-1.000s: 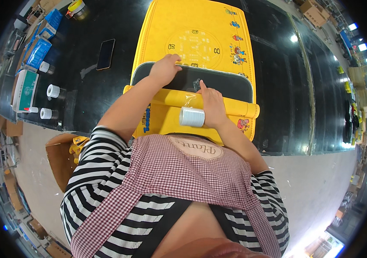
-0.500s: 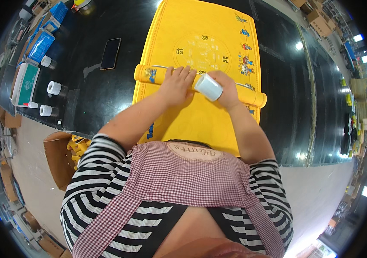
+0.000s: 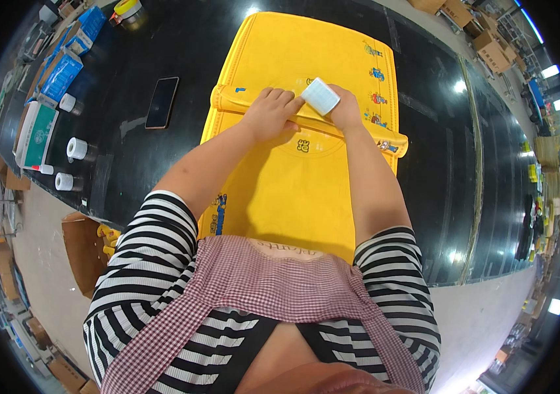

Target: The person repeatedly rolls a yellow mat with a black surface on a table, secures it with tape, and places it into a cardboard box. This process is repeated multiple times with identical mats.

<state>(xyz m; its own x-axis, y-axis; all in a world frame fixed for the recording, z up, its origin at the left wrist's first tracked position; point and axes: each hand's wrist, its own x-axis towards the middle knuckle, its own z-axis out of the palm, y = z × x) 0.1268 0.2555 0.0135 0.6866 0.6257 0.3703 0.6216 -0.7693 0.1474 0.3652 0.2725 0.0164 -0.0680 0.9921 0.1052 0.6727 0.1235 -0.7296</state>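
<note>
A long yellow mat (image 3: pixel 293 190) printed with small cartoon figures lies on the black table. Across its middle runs a raised rolled or folded ridge (image 3: pixel 230 100). My left hand (image 3: pixel 271 115) rests over this ridge, its fingers curled onto the yellow material. Just to the right, my right hand (image 3: pixel 345 108) grips a small white roll (image 3: pixel 320 96), which looks like a label roll and is held tilted above the ridge. The left fingertips come close to the roll's edge. The underside of the ridge is hidden.
A dark phone (image 3: pixel 162 102) lies left of the mat. Farther left stand several white rolls (image 3: pixel 77 148), a green-and-white box (image 3: pixel 37 134) and blue boxes (image 3: pixel 61 75). Yellow tape (image 3: pixel 126 8) sits at the far left. A cardboard box (image 3: pixel 85 253) is below the table edge.
Both hands have moved farther away from me, along with the white roll. The ridge has shifted away too, and more of the mat's printed circle shows on its near side.
</note>
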